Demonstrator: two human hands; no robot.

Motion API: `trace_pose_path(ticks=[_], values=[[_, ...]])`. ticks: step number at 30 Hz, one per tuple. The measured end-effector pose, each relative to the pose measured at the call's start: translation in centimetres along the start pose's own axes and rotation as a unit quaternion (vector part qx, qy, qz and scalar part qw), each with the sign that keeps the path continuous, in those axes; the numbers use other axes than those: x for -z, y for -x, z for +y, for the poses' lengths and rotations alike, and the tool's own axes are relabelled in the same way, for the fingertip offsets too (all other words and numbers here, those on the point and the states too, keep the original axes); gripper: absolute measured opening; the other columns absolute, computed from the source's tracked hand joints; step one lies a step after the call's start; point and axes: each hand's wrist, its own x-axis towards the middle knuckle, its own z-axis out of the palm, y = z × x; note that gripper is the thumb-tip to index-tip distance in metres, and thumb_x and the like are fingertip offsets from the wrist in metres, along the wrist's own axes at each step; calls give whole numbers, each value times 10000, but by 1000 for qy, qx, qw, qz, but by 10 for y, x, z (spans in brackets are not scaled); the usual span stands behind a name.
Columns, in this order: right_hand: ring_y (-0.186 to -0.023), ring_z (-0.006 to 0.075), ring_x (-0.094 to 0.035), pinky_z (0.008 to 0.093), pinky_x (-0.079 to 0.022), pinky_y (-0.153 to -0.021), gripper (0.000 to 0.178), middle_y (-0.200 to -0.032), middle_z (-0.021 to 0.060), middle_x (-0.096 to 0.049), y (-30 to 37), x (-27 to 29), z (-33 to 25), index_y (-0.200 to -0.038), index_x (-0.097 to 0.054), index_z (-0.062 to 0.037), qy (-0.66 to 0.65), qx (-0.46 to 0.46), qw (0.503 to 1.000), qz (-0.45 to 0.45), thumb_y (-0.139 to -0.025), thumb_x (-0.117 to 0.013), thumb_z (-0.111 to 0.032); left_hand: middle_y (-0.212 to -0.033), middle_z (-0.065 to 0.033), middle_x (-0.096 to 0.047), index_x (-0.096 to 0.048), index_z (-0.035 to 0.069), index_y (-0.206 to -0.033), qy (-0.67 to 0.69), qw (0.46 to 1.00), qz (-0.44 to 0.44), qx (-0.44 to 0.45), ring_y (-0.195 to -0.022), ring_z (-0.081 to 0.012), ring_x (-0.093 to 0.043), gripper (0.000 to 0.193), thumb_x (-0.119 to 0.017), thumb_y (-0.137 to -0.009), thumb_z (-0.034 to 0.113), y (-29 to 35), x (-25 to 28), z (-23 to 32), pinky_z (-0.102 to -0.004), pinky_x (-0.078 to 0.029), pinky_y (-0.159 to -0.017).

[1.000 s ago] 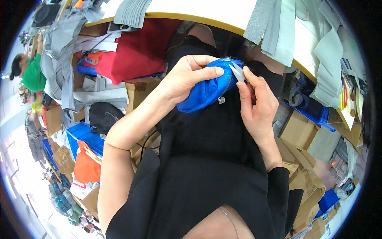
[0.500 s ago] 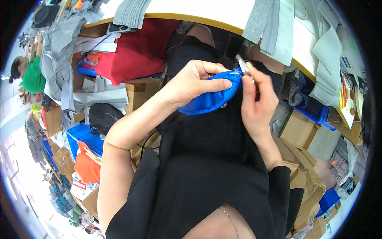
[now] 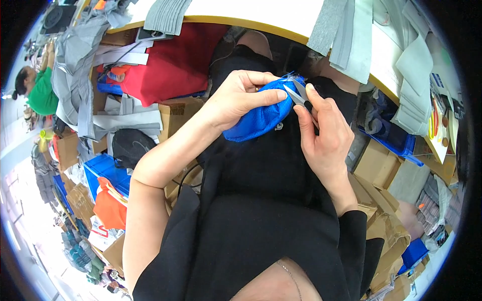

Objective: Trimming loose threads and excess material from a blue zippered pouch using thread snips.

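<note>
My left hand pinches a bright blue, rounded fabric piece between thumb and fingers, above my lap. Loose threads stick up from the fabric's top edge. In my right hand is a small pair of metal thread snips, gripped between thumb and fingers. Its two pointed blades are apart and lie at the fabric's upper right edge, close to my left thumb. Whether a thread sits between the blades is too small to tell.
Ahead is a white table with a yellow edge, grey fabric strips hanging over it. Red fabric lies below on the left. Cardboard boxes and a blue crate flank me. A person in green is far left.
The snips have come down from pointing upward to lying across the fabric's edge, and their blades now show spread apart. The blue fabric has turned slightly in my left hand.
</note>
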Motion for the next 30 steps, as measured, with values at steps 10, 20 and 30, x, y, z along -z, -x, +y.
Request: trace_pose_path(ticks=[10,20,30], values=[[-641,221,-583,323,-480,-557,387,-761,74,-536,2,-7,3,-1200,-626,-35,34,19,999,25,-843,-734,-139,-971,-31,-691,-703,3,-1074,-30,999,-10,11,-874,-87,-646,209,-713,-879,78,3,-1,5,-246,-532,-811],[-644,220,-599,321,-492,-564,372,-772,80,-562,1,-7,1,-1178,-635,-24,-3,29,1000,12,-840,-735,-143,-914,-59,-716,-707,-8,-1062,20,999,29,17,-778,-79,-664,220,-734,-863,81,7,0,6,-210,-542,-725],[-571,178,-528,292,-439,-519,349,-710,75,-521,-2,-4,0,-1186,-626,2,6,30,1000,-6,-868,-720,-108,-967,-30,-679,-711,-7,-1039,-20,1000,1,20,-878,-93,-647,183,-721,-863,41,4,2,3,-243,-524,-818]])
